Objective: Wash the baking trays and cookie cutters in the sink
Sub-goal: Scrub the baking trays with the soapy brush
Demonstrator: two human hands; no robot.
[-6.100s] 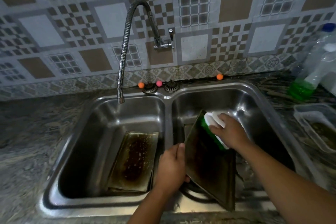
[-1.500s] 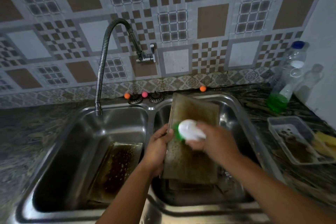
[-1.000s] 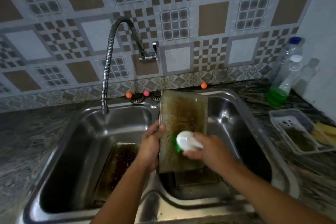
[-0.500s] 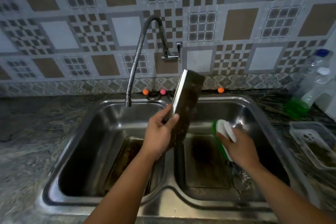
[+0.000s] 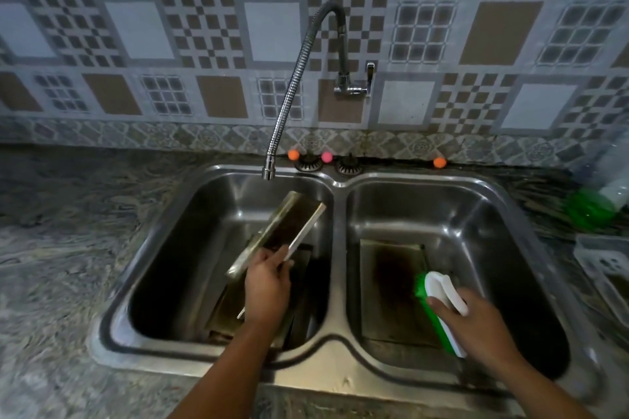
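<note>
Nearest, the left hand [image 5: 267,286] curls its fingers round the low end of a tilted baking tray [image 5: 282,231] over the left bowl of the steel sink [image 5: 335,364], above another tray [image 5: 235,313] lying in that bowl. The right hand [image 5: 476,320] wraps its fingers round a green and white brush [image 5: 439,303] over a dark tray [image 5: 391,286] lying flat in the right bowl. Farther back, little colored balls [image 5: 293,155] sit on the speckled bench [image 5: 68,248], and a bendy tap [image 5: 299,78] hangs from the checked tile wall [image 5: 136,27].
</note>
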